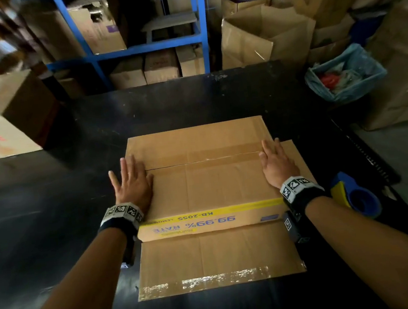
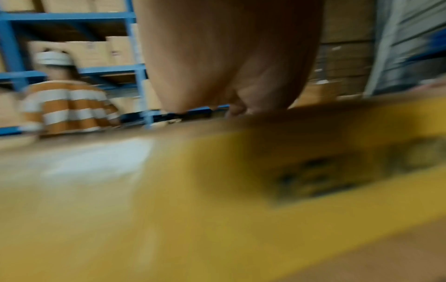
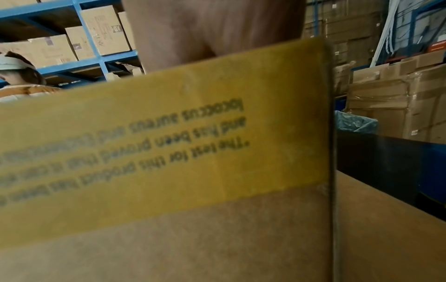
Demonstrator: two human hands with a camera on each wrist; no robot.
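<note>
A brown cardboard box with a yellow printed band stands on the black table, its two top flaps folded shut and meeting at a seam. A loose flap with old tape lies flat toward me. My left hand lies flat with straight fingers on the box's left top edge. My right hand lies flat on the right top edge. The yellow band fills the left wrist view, blurred, and the right wrist view, with my palms above it.
A blue and yellow tape dispenser lies on the table just right of my right wrist. A bin with a blue liner stands at the far right. Cardboard boxes and blue shelving stand behind. A person in a striped shirt is by the shelves.
</note>
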